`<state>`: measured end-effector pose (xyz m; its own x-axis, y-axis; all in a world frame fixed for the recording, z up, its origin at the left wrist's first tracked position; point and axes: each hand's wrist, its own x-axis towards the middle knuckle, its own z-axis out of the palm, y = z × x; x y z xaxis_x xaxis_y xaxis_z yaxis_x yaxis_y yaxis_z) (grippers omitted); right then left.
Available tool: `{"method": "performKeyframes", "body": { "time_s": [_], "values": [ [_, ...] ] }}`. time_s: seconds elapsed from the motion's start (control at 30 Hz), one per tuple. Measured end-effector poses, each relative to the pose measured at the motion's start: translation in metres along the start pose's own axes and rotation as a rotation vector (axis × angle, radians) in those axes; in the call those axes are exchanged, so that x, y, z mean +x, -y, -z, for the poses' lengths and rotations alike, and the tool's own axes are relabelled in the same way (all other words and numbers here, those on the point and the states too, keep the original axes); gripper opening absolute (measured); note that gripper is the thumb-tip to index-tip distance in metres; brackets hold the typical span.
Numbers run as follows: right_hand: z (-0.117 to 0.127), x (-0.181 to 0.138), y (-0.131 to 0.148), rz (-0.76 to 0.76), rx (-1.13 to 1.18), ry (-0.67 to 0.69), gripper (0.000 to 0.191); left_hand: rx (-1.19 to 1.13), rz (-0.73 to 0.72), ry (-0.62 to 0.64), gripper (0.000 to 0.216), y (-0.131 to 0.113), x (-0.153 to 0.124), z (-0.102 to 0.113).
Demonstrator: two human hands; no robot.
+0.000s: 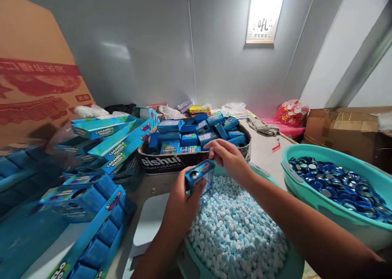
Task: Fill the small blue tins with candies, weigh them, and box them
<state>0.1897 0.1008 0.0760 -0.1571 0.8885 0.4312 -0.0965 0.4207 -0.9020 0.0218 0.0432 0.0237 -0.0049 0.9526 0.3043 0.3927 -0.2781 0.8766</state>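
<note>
My left hand (183, 199) grips a small blue candy box (199, 175) with a round hole in its top, held over a teal basin (294, 266) heaped with pale blue and white candies (235, 234). My right hand (228, 156) pinches the far end of the same box, fingers closed on its edge. Both hands hover just above the candy pile.
A second teal basin (306, 189) of blue caps (337, 181) sits to the right. A cardboard tray (183, 162) of filled blue boxes stands behind. Long blue display cartons (113, 138) pile up at the left. A brown carton (343, 128) is at the back right.
</note>
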Motion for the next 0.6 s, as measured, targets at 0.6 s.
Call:
{"method": "performKeyframes", "body": {
  "time_s": [0.6],
  "values": [
    [-0.006, -0.005, -0.018, -0.013, -0.173, 0.022, 0.037, -0.336, -0.042, 0.229, 0.046, 0.006, 0.006, 0.016]
  ]
}}
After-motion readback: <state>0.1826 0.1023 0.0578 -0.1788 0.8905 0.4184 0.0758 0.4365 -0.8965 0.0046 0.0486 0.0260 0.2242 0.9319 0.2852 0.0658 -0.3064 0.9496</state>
